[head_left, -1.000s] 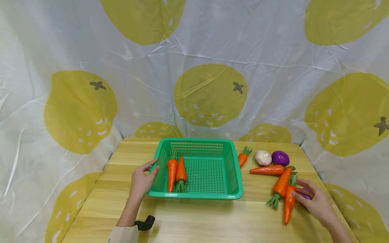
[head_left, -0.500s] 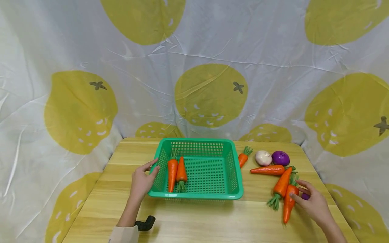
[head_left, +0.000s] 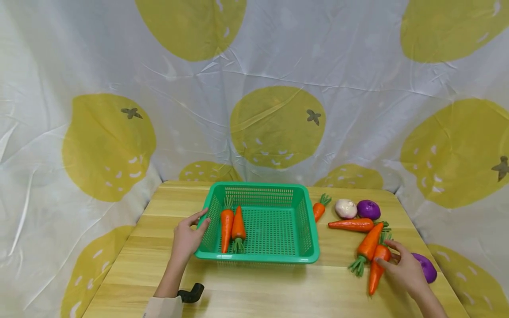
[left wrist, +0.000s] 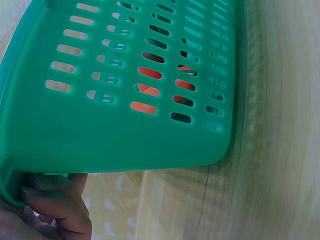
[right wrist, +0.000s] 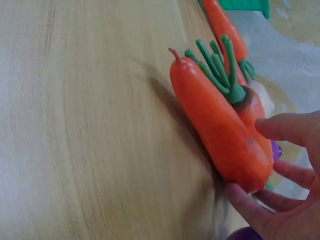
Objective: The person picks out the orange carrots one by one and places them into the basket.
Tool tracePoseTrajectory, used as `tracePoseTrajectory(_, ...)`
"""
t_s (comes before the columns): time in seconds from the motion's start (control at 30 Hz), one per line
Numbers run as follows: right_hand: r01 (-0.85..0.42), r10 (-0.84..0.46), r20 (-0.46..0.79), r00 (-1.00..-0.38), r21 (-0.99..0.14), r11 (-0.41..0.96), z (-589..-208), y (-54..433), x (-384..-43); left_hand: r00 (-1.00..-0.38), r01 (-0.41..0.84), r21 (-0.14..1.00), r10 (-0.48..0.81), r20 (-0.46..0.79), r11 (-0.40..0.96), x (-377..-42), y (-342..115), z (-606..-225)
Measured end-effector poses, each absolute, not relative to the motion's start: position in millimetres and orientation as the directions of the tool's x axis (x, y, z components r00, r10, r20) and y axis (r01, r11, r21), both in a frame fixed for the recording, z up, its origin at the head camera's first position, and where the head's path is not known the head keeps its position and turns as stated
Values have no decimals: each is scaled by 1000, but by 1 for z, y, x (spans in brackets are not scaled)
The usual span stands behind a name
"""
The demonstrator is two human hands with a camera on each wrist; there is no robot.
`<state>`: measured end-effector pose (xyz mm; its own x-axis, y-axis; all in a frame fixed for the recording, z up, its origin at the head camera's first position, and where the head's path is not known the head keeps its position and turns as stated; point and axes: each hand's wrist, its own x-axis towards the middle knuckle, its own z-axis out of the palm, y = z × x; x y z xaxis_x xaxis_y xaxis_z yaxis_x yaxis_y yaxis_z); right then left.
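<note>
My left hand [head_left: 187, 236] grips the left rim of a green plastic basket [head_left: 270, 259]. In the left wrist view, fingers [left wrist: 60, 205] curl by the basket's corner. Two carrots, one of them a tip-up carrot [head_left: 238, 225], lie inside. On the right, my right hand [head_left: 405, 267] is at the thick end of a carrot [head_left: 377, 270]. Its thumb touches that carrot in the right wrist view, while the other fingers [right wrist: 290, 127] reach out, spread apart. Another carrot [head_left: 367, 244] lies against it. A purple onion [head_left: 426, 268] sits just right of the hand.
Behind lie a sideways carrot [head_left: 351, 225], a white onion [head_left: 345, 208] and a second purple onion [head_left: 368, 209]. One carrot [head_left: 319, 210] is partly hidden by the basket. A black curved object [head_left: 192, 293] shows near my left forearm. A lemon-print cloth [head_left: 199, 115] hangs behind the wooden table [head_left: 258, 293].
The purple onion by my right hand has come out to its right side. My right hand has shifted slightly left against the carrot, whose tip has moved a little. My left hand stays put.
</note>
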<state>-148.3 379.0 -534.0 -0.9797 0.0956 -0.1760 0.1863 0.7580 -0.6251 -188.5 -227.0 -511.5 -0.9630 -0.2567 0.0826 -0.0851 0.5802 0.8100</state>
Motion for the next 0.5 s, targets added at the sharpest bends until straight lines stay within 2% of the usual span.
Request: tracePoseTrajectory(0.5, 204, 106, -192, -976, -616, 761, -541, 372, -153, -963, -90, 811, -260, 78, 578, -188, -227, -512)
